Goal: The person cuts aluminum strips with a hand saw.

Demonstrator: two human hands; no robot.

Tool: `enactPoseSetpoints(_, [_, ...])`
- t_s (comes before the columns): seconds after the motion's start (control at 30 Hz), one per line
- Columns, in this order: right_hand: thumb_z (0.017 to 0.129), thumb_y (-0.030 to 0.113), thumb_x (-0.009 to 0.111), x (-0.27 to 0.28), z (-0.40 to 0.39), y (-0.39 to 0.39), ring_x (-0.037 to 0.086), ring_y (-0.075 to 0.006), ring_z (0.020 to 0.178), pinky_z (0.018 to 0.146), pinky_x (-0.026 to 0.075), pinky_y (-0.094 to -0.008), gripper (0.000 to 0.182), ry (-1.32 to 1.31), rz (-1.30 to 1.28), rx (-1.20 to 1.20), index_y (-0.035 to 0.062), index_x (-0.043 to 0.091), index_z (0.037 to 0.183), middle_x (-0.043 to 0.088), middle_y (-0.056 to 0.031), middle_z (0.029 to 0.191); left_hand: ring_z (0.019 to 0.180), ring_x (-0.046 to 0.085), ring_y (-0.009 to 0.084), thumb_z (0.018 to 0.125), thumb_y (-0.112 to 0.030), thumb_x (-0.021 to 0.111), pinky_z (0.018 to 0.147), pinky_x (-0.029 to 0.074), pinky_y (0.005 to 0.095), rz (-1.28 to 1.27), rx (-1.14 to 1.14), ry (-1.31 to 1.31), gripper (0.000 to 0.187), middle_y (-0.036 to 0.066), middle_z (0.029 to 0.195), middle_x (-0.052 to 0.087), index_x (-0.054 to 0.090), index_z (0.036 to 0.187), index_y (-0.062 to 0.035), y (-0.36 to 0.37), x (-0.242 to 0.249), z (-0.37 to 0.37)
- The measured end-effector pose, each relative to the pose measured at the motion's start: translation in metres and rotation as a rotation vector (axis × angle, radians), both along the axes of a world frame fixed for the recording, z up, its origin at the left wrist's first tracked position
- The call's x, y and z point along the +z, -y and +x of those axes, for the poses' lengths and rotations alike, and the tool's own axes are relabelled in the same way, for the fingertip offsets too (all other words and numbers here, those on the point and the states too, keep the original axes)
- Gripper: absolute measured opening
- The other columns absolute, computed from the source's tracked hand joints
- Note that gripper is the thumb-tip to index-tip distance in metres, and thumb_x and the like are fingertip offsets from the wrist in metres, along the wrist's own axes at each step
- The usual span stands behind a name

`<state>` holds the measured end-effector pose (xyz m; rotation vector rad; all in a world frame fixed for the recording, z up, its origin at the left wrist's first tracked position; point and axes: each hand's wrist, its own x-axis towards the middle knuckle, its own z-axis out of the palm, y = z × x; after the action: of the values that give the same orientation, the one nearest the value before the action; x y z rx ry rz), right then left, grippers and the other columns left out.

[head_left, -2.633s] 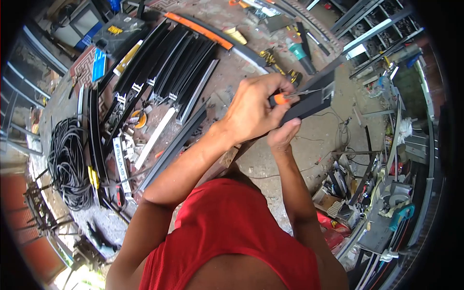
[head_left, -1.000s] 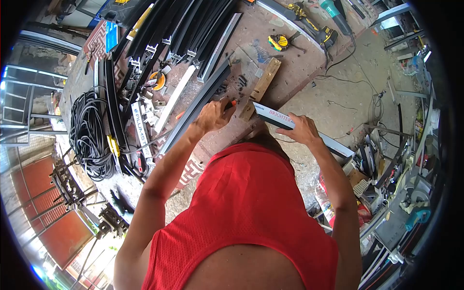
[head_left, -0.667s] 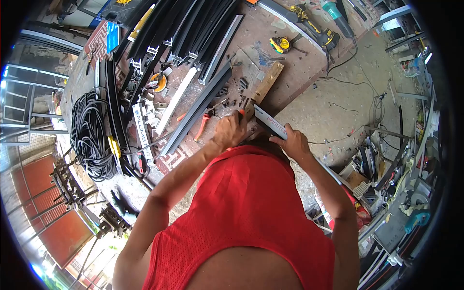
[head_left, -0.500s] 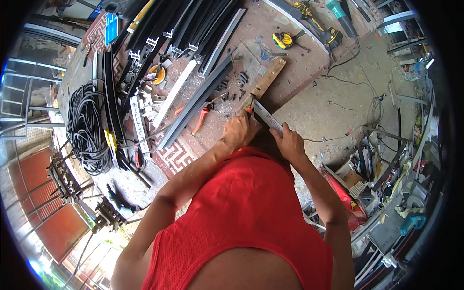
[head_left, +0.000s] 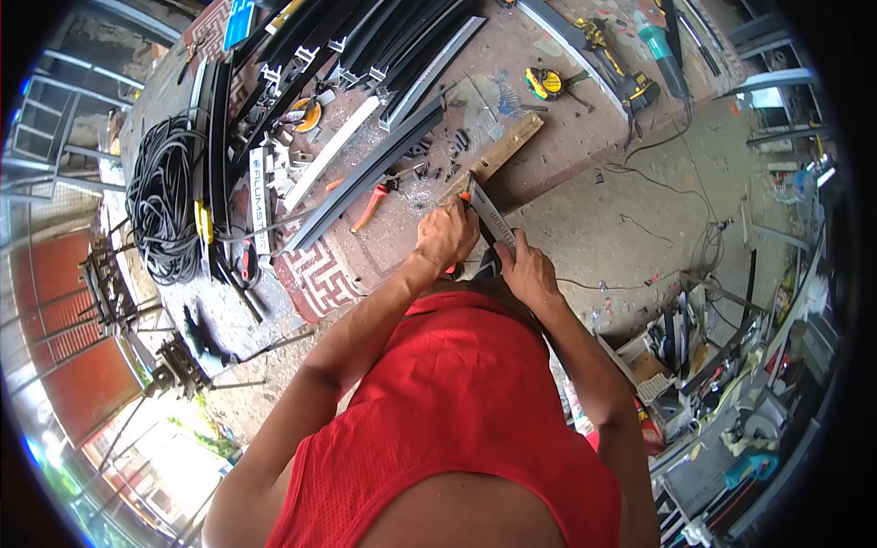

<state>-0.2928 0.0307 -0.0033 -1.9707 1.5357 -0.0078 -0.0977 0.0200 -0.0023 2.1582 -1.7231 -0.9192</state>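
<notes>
My left hand (head_left: pixel 448 230) is closed at the table edge around a tool with an orange part (head_left: pixel 467 195); most of it is hidden by the fingers, so its kind does not show. My right hand (head_left: pixel 530 267) grips the near end of a pale strip-like profile (head_left: pixel 491 212) with red lettering. The profile's far end rests at a wooden block (head_left: pixel 512 151) on the table edge. Left of my left hand lies a red-handled hand tool (head_left: pixel 369 208), beside a long dark metal profile (head_left: pixel 365 178).
Long black profiles (head_left: pixel 393 41) fill the table's back. A tape measure (head_left: pixel 544 84), yellow-black drill (head_left: pixel 635 89) and teal grinder (head_left: pixel 660 55) lie back right. A black cable coil (head_left: pixel 164 201) is at left. A bin of offcuts (head_left: pixel 671 342) stands right.
The view has shifted, so table things at left sit higher. My right hand is closer to my left, and the profile stands steeper. Both hands keep their grip.
</notes>
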Motion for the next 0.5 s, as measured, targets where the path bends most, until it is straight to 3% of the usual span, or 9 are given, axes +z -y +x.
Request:
enactPoseSetpoints(0.13, [0.102,0.042,0.053,-0.008,-0.001,0.001,0.068,-0.0488,0.074,0.062,0.054,-0.0545,0.042,0.031,-0.032,0.009,0.001,0.051,0.112,0.067,-0.0293,0.075,0.083,0.07,0.0468,0.095,-0.029,0.05,0.079,0.056,0.0516,-0.029,-0.102,0.073,0.035,0.031,0.088,0.069,0.057,0.096,0.0053,0.001,0.03,-0.005])
enactPoseSetpoints(0.23, [0.103,0.039,0.052,-0.016,-0.006,0.001,0.067,-0.0499,0.072,0.059,0.054,-0.0547,0.047,0.099,-0.038,0.042,-0.0048,0.049,0.118,0.066,-0.0312,0.074,0.081,0.069,0.0463,0.094,-0.028,0.051,0.076,0.056,0.0524,0.034,0.089,0.047,0.034,0.028,0.084,0.07,0.059,0.094,0.0048,0.003,0.014,-0.015])
enactPoseSetpoints(0.5, [0.102,0.044,0.051,-0.02,-0.006,0.003,0.068,-0.0474,0.07,0.057,0.055,-0.0522,0.045,0.073,-0.087,0.036,-0.0016,0.052,0.107,0.067,-0.0284,0.073,0.071,0.068,0.0447,0.092,-0.023,0.051,0.067,0.055,0.0526,-0.026,0.071,0.09,0.031,0.027,0.075,0.067,0.053,0.098,0.0077,0.002,-0.005,-0.025])
